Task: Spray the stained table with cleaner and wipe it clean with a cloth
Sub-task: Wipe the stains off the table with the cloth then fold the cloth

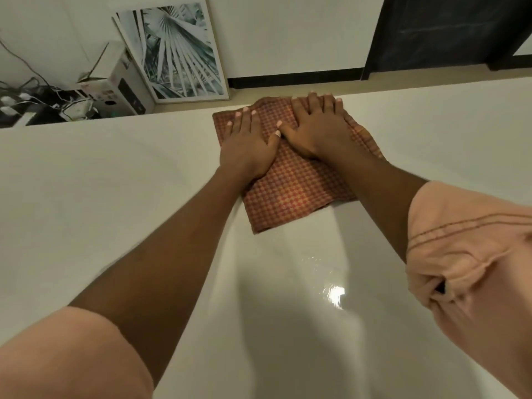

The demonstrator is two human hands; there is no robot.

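A red-and-tan checked cloth (290, 182) lies on the glossy white tabletop (86, 182); peach-pink sleeves (466, 249) (brown stitch lines); upper left, a framed print (175, 50) of pale grey-green palm leaves

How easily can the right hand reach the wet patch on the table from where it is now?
Probably yes: the right hand rests flat on the cloth, and the wet patch lies nearer the person, with nothing between.
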